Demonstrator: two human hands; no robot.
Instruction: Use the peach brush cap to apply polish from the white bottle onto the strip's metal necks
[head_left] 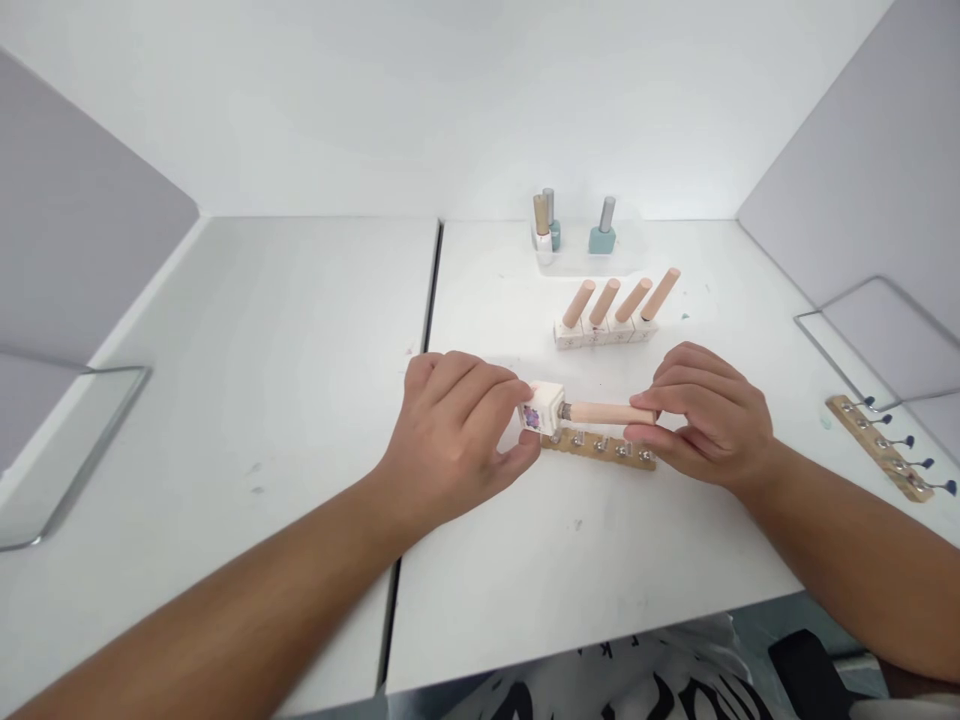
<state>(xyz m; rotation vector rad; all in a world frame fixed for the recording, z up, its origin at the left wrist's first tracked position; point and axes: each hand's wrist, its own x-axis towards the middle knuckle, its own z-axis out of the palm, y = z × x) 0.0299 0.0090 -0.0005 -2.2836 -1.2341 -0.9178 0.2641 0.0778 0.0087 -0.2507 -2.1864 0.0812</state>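
Forearms (247, 600) over table (480, 620); left hand (459, 430) pinches bottle (547, 408); right hand (711, 415) pinches its long cap (600, 413); wooden strip (611, 452) lies beneath

Bare forearms here, the left one (247, 600) sweeping in from the lower left of the frame, the right one (847, 540) from the lower right, and both the left hand (461, 435) and the right hand (709, 415) are bare to the fingertips! Now down to the bottom edge, right of centre: a white top (724, 640), soft grey shadows in its folds, with big, bold black lettering (664, 695), thick curving strokes clipped by the frame, and smaller black characters (607, 650) above, one looking like a k.
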